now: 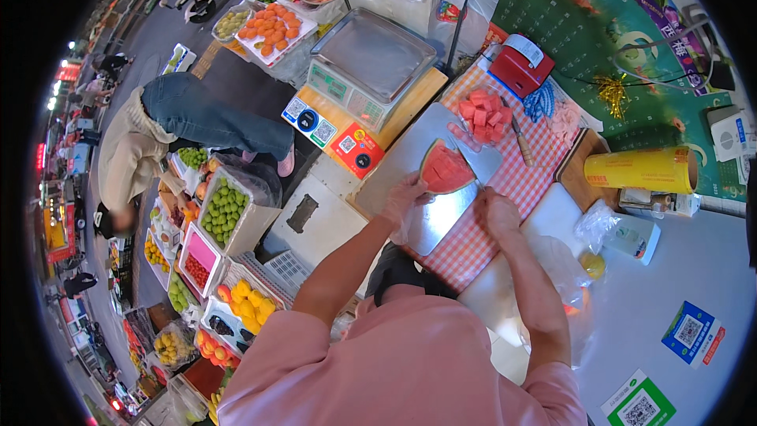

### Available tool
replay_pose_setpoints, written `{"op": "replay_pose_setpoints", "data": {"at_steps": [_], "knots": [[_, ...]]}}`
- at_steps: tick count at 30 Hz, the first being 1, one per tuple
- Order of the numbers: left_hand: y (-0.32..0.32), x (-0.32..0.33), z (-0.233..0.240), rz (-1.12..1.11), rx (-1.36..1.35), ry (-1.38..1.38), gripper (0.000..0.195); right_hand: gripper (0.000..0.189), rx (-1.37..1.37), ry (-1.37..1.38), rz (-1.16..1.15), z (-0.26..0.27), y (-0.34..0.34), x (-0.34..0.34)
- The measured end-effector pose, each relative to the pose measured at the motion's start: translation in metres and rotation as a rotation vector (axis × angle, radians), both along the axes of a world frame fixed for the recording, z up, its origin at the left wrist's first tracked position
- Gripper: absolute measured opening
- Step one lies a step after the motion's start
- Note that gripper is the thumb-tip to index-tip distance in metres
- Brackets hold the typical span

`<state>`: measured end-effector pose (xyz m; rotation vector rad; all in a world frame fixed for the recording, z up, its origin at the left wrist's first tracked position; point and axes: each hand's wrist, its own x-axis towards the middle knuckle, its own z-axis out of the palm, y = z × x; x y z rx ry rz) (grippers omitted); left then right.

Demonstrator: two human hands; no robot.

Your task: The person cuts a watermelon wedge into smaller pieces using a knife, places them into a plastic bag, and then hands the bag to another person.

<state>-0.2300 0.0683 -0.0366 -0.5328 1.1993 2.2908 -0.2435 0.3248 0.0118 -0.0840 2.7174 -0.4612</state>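
Observation:
My left hand [407,204], in a clear plastic glove, holds a wedge of watermelon [445,170] by its rind edge over a shiny metal board [434,234]. My right hand [500,213] grips a knife [478,181], its thin blade along the wedge's right side and partly hidden by it. Cut lines show in the red flesh. Beyond the wedge is a heap of watermelon cubes [486,115], with a clear-plastic-covered item [464,136] beside it. To the right of the cubes lies a second knife with a wooden handle [524,148].
A checked cloth [541,174] lies under the board. A weighing scale [372,62] stands at the far left of the board. A yellow roll of film [641,170] lies on the right. Crates of green fruit [225,210] line the left, where a person [136,148] bends over the fruit.

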Motion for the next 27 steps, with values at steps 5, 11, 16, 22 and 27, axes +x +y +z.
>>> {"op": "replay_pose_setpoints", "data": {"at_steps": [5, 11, 16, 22, 27], "knots": [[0.009, -0.007, 0.002, -0.017, -0.265, -0.004, 0.037, 0.027, 0.027, -0.021, 0.03, 0.013, -0.007, -0.002], [0.028, -0.014, -0.002, 0.071, -0.375, -0.061, 0.04, 0.023, -0.107, -0.039, -0.016, 0.008, 0.003, -0.001], [0.022, -0.027, 0.033, 0.052, -0.493, -0.038, 0.035, 0.026, -0.227, -0.02, -0.051, 0.035, 0.018, -0.004], [0.024, -0.106, 0.068, -0.073, -0.573, 0.119, 0.024, 0.027, -0.329, 0.044, -0.138, 0.078, 0.035, -0.059], [0.061, -0.175, 0.081, -0.279, -0.907, 0.107, 0.02, 0.03, -0.394, 0.078, -0.123, 0.068, 0.063, -0.107]]}}
